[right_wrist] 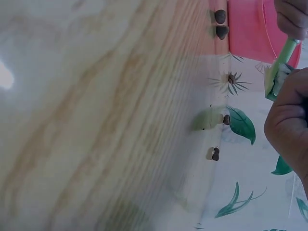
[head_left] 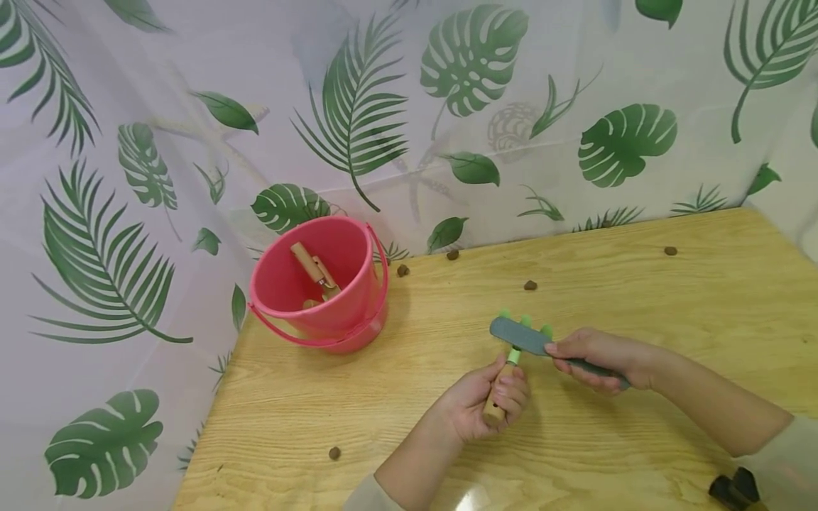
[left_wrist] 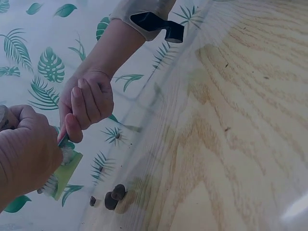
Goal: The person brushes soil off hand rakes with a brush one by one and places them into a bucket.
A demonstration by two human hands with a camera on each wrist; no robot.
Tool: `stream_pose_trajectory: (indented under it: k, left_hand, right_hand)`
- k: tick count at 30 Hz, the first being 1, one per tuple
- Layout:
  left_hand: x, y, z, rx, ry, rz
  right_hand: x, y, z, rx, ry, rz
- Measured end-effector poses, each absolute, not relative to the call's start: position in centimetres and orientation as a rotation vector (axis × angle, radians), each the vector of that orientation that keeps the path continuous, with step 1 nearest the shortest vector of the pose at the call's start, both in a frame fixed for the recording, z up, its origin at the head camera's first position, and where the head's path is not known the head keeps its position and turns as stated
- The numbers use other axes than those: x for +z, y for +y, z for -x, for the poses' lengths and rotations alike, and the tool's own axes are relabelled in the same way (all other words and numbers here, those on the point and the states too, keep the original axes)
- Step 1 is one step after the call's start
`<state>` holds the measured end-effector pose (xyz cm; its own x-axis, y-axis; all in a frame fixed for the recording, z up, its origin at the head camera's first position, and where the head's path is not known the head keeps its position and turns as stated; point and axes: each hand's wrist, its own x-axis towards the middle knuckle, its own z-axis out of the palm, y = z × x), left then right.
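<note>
My left hand [head_left: 482, 403] grips the wooden handle [head_left: 495, 410] of a small hand rake, its light green head [head_left: 525, 320] pointing away from me. Three green tips show beyond a grey brush [head_left: 519, 335] laid across that head. The brush's handle is in my right hand [head_left: 601, 358], fingers curled round it. Pale bristles [left_wrist: 49, 186] appear against the green rake head [left_wrist: 69, 174] in the left wrist view. From the right wrist, the green rake neck [right_wrist: 288, 50] runs out of the left hand [right_wrist: 293, 17]; the right hand [right_wrist: 291, 115] partly hides the head.
A pink bucket [head_left: 358, 323] stands at the table's back left, holding wooden-handled tools [head_left: 307, 262]. Several small brown stones lie scattered, including one stone [head_left: 334, 453] near the front and another stone [head_left: 530, 285] beyond the rake. A leaf-print cloth [head_left: 383, 142] hangs behind the wooden table [head_left: 287, 426].
</note>
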<state>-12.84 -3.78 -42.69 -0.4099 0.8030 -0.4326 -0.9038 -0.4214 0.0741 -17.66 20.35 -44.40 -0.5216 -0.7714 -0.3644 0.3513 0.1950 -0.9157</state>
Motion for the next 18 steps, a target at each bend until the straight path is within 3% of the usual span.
stream_pose_trajectory:
  k: [18]
  left_hand:
    - [-43.3, -3.6, 12.5, 1.985, 0.398, 0.461]
  right_hand:
    - [-44.6, 19.2, 16.5, -1.214, 2.230, 0.585]
